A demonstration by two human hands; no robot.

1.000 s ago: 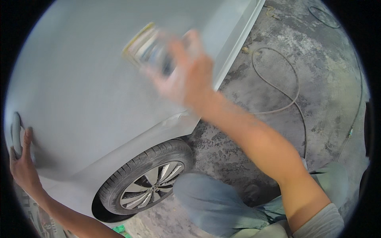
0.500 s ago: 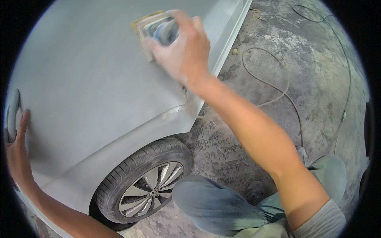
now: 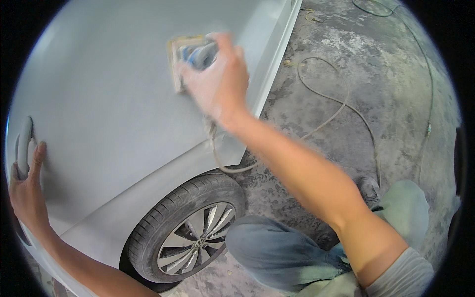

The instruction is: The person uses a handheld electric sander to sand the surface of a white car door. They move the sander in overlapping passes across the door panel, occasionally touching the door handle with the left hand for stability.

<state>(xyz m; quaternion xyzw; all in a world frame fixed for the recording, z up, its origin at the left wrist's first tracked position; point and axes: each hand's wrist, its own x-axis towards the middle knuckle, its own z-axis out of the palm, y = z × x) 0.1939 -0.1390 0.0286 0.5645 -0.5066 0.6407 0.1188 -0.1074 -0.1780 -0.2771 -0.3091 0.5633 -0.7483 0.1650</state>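
Observation:
My right hand (image 3: 217, 81) is closed round the dark and blue body of a hand-held air sander (image 3: 202, 55), slightly blurred. Its square, yellow-edged pad (image 3: 176, 74) lies against the grey car door (image 3: 114, 99). From below that hand a hose (image 3: 216, 148) hangs down over the panel's lower edge. At the far left, my left hand (image 3: 28, 190) has its fingers hooked round the lower end of the door handle (image 3: 23, 148). The left thumb rests on the panel beside it, while some fingertips are hidden behind the handle.
Below the panel stands a car wheel (image 3: 198, 242) with a dusty tyre. A looped hose (image 3: 346, 103) runs over the stained concrete floor (image 3: 366, 64), and a thinner green hose (image 3: 431, 84) lies farther right. My bent knees (image 3: 277, 252) are close beside the wheel.
The sander and my right hand have shifted slightly left and down over the panel. More of the hanging hose shows below the hand. The whole view has moved a little; my left hand stays at the handle.

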